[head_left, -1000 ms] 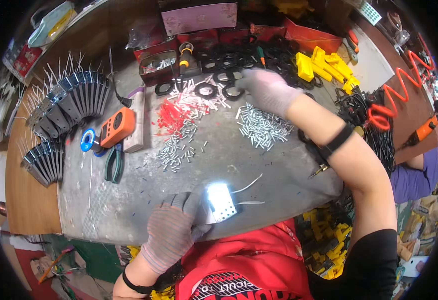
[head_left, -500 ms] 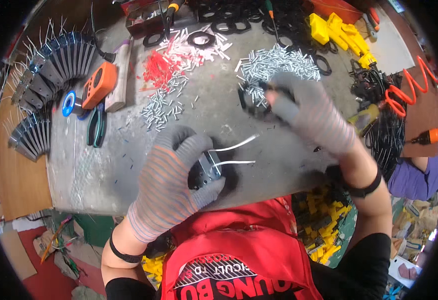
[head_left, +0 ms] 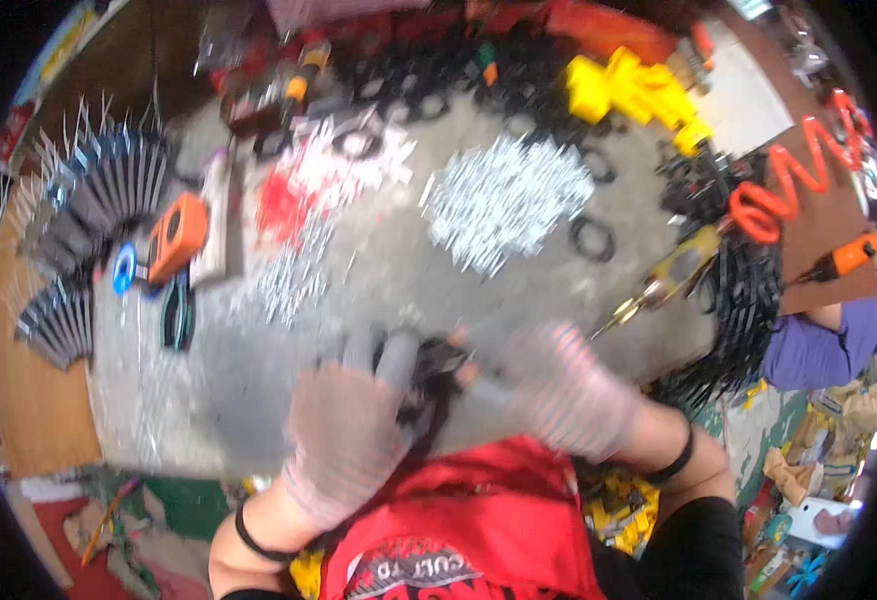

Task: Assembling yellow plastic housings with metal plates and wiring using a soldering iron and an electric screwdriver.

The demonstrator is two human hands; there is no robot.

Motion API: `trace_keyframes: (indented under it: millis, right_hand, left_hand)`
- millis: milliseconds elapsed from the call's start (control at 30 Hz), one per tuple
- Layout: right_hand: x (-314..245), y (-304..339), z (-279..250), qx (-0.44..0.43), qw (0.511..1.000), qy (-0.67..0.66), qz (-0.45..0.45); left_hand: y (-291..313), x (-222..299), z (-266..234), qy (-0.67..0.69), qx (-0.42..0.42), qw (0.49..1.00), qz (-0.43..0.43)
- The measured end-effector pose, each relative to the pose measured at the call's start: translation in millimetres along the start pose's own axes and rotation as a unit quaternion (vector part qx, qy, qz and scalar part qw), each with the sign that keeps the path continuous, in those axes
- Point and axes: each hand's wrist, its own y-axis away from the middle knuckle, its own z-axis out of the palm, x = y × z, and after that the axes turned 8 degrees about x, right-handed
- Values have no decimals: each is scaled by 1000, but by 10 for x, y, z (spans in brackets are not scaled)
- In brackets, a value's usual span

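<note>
Near the table's front edge, both gloved hands are close together and smeared by motion. My left hand (head_left: 353,420), in a grey striped glove, is closed around a small dark part (head_left: 436,370). Its shape is blurred, and no white wires can be made out on it now. My right hand (head_left: 563,395), gloved alike with bare fingertips, comes to that part from the right. Thumb and finger are drawn together at its edge; whatever they pinch is too small and blurred to name. Beyond the hands lies a large heap of small silver screws (head_left: 508,200).
At left stand rows of metal parts with wires (head_left: 123,185), an orange device (head_left: 177,236), a solder spool (head_left: 125,268) and pliers (head_left: 177,312). White and red sleeves (head_left: 285,207) lie mid-left. A power screwdriver (head_left: 673,265) with a coiled orange hose (head_left: 773,210) lies right, near yellow parts (head_left: 628,85).
My right hand has come back from the screw heap to meet my left near the table edge. The heap is now uncovered. The view has shifted, and the wired part appears turned.
</note>
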Motion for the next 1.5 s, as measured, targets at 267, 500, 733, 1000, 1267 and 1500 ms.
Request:
trace_keyframes:
  millis: [267,500,733,1000,1267,1500]
  right_hand:
    - [-330,-281,9,-137,959,-106,226]
    - [1239,-309,-454,78,964,19,255]
    - [3023,-1331,-1908,191,829,330,409]
    - [4358,-2104,-1661,27,798,322,509]
    - [5318,-2177,-1406,146,819,390,396]
    - [4975,-1925,-1804,79,747,504,426]
  left_hand:
    - [195,-199,86,15,33,969,245]
    - [-107,-253,-99,-30,-93,939,330]
    - [136,-439,-112,164,109,976,-92]
    - [484,-543,335,459,104,859,-204]
    - [755,-642,620,432,80,861,-255]
    - [672,-725,690,403,139,890,-164]
